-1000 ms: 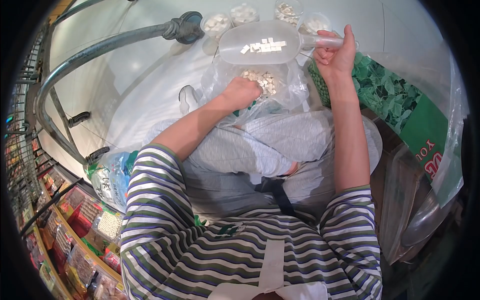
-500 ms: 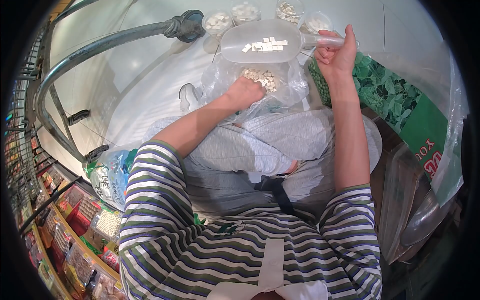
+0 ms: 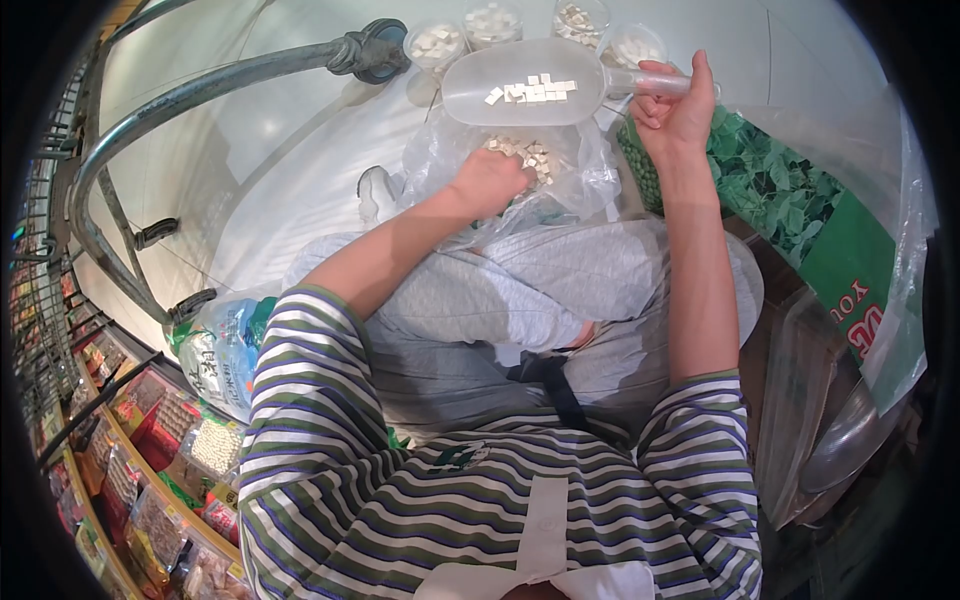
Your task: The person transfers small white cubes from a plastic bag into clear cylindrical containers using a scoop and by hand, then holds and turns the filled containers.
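My right hand [image 3: 678, 112] is wrapped round the handle of a clear plastic scoop [image 3: 470, 95]. Several small white cubes [image 3: 540, 92] lie in a cluster inside the scoop, which is held level above a clear plastic bag [image 3: 425, 150]. More cream-white cubes [image 3: 541, 160] fill the bag's open mouth. Against that pile rests my left hand [image 3: 492, 182], with its fingers curled down among the cubes. The fingertips are hidden, so what they pinch does not show.
Several clear tubs [image 3: 437, 46] of white pieces stand beyond the scoop. A metal cart frame [image 3: 200, 105] with wheels curves along the left. Packaged foods fill a shelf [image 3: 150, 470] at lower left. On the right lies a green printed bag [image 3: 850, 255], beside a bag of green beans [image 3: 638, 168].
My left hand has shifted slightly to the right within the pile of cubes. The scoop and my right hand stay in place.
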### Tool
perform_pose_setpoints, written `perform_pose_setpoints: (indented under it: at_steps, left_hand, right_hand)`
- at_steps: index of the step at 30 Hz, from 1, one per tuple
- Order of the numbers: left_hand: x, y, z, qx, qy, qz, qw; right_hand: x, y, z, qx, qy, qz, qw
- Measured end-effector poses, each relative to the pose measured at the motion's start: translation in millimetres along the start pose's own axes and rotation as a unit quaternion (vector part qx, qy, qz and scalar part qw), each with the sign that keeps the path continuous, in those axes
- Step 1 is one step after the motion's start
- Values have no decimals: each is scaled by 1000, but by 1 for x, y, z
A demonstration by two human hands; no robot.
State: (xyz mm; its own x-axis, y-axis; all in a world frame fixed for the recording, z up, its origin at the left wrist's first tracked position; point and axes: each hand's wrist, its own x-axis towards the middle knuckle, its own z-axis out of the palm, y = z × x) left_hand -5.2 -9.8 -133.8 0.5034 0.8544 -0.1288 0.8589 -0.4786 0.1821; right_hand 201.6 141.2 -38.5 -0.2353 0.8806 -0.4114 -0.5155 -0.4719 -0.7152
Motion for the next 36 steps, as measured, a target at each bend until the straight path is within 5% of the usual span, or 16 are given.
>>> perform_pose_setpoints:
  at_steps: [4,10,12,23,30,36]
  left_hand:
    - [-3,2,-49,-53,9,-62,997]
    - [-27,-1,-136,-182,173,-33,967]
    - [-29,-8,-155,-229,201,-129,944]
    - [-18,-28,-140,-153,375,-129,905]
    - [-19,9,-113,-241,95,6,966]
    - [3,-1,-24,-78,56,-59,994]
  right_hand:
    - [1,-1,-2,7,-7,-10,1000]
    - [-1,-4,0,17,16,-13,1000]
    - [-2,-3,3,-5,10,-9,1000]
    - [-2,2,4,0,3,8,1000]
    - [0,-1,-1,15,-9,6,1000]
    - [-2,-1,3,14,2,9,1000]
